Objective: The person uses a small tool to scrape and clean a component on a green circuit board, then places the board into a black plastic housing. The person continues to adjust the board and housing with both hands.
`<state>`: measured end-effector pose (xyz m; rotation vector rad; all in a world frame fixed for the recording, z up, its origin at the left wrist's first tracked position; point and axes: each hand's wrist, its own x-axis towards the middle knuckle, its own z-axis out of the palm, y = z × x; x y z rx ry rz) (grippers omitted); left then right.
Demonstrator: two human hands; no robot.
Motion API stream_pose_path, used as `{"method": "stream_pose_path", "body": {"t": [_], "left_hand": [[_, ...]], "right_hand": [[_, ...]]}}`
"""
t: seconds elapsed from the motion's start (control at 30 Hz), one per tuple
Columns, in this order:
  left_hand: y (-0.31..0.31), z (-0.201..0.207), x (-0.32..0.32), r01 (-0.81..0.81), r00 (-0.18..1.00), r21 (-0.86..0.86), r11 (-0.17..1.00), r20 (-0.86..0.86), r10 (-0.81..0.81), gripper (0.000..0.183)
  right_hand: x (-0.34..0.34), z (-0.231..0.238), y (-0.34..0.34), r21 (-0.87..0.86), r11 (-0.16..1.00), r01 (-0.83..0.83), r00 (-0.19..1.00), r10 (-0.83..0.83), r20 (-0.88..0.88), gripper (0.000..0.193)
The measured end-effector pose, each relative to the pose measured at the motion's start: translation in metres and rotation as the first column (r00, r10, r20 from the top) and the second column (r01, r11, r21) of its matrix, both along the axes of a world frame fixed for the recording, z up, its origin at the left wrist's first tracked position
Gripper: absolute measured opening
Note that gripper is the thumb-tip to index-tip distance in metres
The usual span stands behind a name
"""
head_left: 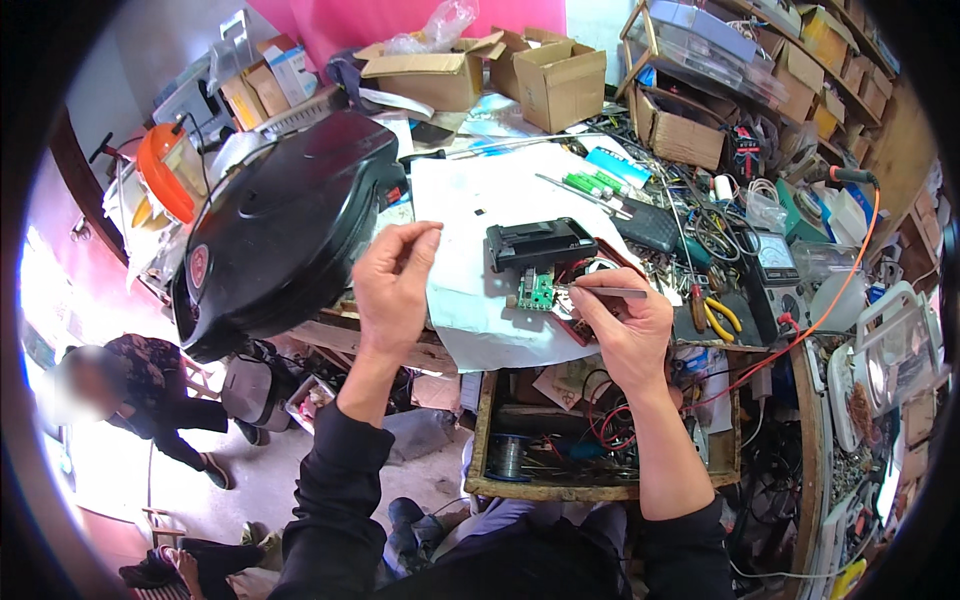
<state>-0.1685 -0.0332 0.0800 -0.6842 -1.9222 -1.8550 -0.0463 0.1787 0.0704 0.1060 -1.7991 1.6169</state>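
My left hand (388, 290) is raised over the near left edge of a white paper sheet (460, 265), thumb and forefinger pinched together. What they hold, if anything, is too small to make out. My right hand (635, 325) grips slim metal tweezers (622, 292), their tip end pointing left toward a small green circuit board (537, 288). Just behind the board, on the paper, lies a black plastic housing (540, 243). Reddish parts beside the board are partly hidden by my right hand. A tiny dark piece (480, 211) rests on the paper farther back.
A large black case (290, 220) stands at the left. Screwdrivers (595, 185), yellow-handled pliers (722, 318) and an analog meter (775, 255) crowd the right side. Below the bench edge, an open drawer (560, 490) holds a solder spool (508, 458) and wires. Another person (150, 385) is at the lower left.
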Motion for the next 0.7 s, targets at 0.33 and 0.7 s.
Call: {"method": "stream_pose_path", "body": {"t": [0.33, 0.7], "left_hand": [[-0.013, 0.021, -0.037, -0.278, 0.941, -0.753, 0.596, -0.339, 0.01, 0.013], [0.007, 0.01, -0.054, -0.435, 0.85, -0.841, 0.322, -0.502, -0.161, 0.011]], "right_hand": [[0.0, 0.001, 0.001, 0.015, 1.0, 0.014, 1.0, -0.014, -0.012, 0.008], [-0.001, -0.003, 0.005, 0.055, 0.998, 0.029, 0.999, -0.027, -0.038, 0.009]]}}
